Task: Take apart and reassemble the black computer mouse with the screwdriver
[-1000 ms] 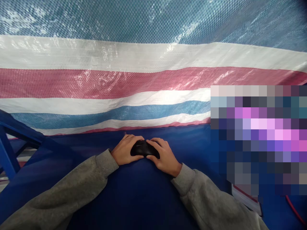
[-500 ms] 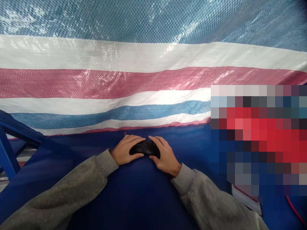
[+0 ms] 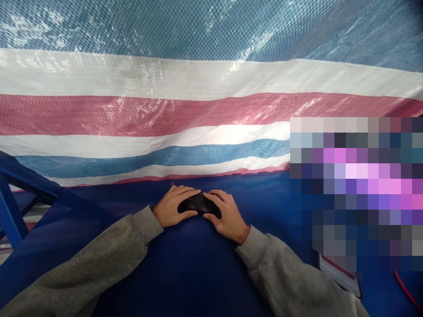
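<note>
Two hands: left hand (image 3: 172,207), right hand (image 3: 228,216), fingers (image 3: 187,192) over black gamepad (image 3: 199,204).

A woven plastic tarp (image 3: 142,114), striped blue, white and red, hangs in loose folds behind the table (image 3: 185,273), which has a dark blue cover. A blue metal frame (image 3: 9,207) stands at left; a red cable (image 3: 406,290) runs along the lower right, below a pixelated blur (image 3: 357,189).

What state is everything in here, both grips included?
Black game controller: held between both hands
Left grip: closed on the controller's left end
Right grip: closed on the controller's right end
Grey sweatshirt sleeve: down to the wrist
Striped tarp: hanging, creased
Blue cover: spread under the forearms
</note>
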Available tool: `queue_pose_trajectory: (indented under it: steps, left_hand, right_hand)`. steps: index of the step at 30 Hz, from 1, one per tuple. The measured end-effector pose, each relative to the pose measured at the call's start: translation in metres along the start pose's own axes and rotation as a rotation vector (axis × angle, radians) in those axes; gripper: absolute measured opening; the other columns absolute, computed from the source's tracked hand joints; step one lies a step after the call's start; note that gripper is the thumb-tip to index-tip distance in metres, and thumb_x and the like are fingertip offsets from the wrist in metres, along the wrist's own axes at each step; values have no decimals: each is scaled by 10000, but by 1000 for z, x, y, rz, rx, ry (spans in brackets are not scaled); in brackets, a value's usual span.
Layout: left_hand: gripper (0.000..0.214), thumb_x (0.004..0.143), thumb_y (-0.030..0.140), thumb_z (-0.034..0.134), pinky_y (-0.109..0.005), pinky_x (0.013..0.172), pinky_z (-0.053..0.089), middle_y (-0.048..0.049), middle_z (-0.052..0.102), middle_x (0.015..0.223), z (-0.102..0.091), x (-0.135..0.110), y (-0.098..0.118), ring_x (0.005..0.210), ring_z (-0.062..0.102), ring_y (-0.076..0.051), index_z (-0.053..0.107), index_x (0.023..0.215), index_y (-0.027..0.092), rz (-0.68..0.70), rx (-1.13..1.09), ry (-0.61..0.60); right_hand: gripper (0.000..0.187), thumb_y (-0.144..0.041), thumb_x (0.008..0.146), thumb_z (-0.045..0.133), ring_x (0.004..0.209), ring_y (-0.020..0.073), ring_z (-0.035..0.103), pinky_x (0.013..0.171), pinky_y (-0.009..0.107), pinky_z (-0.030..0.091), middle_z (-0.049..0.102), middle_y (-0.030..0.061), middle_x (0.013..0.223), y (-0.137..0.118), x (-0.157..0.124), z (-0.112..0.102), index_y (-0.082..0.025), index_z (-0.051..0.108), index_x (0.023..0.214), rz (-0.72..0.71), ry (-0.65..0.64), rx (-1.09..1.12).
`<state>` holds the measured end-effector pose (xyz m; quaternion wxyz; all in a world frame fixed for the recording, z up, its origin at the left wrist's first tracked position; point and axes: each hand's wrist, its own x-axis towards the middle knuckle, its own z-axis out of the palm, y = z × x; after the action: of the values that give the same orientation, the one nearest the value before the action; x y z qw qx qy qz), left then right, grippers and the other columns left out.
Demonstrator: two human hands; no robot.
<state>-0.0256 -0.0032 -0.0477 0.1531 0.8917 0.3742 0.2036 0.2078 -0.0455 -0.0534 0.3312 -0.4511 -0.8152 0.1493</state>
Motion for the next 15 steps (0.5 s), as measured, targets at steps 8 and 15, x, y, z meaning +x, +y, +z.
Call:
queue_pose_trajectory:
  steps: [8, 15]
  left_hand:
    - [588, 842, 532, 613, -468, 970, 410, -107, 634, 1249, 0, 1, -1, 1128, 579, -293, 513, 1343, 242, 35, -14, 6]
    - [588, 848, 523, 604, -462, 952, 407, -110, 623, 1261, -2, 2, 3, 1129, 567, -292, 494, 1347, 233, 34, 0, -13]
  right_hand:
    - [505, -220, 804, 699, 1130, 282, 552, 964, 481, 459, 567, 111, 1243, 1, 0, 1, -232, 555, 1288, 16, -22, 27]
    - [497, -217, 820, 674, 1140, 282, 542, 977, 483, 449, 568, 118, 1262, 0, 1, 1, -218, 543, 1299, 12, -24, 24]
